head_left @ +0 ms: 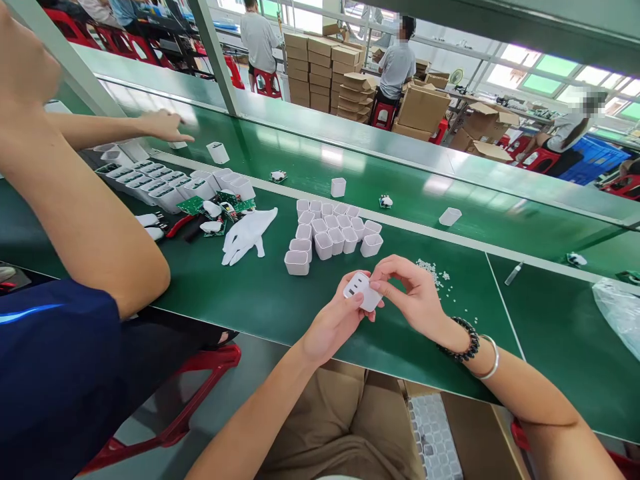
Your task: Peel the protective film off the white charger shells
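Two bare hands meet over the near side of the green table [270,303]. The left hand [333,327] grasps a white charger casing [371,301], ports facing up and left. The right hand [413,297] touches the casing's right side with bunched fingertips; whether they pinch anything, I cannot tell. Farther left stand white open-topped shells [323,247]; small pale pieces [433,271] lie scattered at right.
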A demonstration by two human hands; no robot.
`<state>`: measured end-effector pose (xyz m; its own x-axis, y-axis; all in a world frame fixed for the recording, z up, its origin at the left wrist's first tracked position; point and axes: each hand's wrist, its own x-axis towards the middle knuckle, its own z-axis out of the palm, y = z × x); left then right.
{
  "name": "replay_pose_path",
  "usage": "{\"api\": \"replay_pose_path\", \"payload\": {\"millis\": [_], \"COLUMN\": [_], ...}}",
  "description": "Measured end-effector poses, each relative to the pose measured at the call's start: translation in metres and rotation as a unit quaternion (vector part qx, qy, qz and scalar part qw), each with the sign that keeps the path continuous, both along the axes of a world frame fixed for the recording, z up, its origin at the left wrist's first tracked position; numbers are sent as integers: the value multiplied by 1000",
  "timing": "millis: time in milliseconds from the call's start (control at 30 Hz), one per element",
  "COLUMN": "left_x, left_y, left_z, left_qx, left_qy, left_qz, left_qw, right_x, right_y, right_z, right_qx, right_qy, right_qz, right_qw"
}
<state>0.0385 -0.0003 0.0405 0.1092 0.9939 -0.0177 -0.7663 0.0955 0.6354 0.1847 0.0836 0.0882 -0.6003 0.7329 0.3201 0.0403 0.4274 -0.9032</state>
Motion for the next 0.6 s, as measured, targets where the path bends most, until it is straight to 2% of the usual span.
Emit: {"api": "replay_pose_path", "payload": {"millis": [200,600], "left_x": [-2,-3], "left_y": [-2,-5], "left_z": [2,4], "left_qx": [-3,3], "left_qy": [24,49], "left_qz": [-5,-25], "left_qw": [1000,998], "right_x": [2,8], "right_y": [3,10], "right_z": [4,13], "right_qx": [-81,-143], "right_qy": [-5,-19], "right_qz": [24,88], "right_qw": [996,986]}}
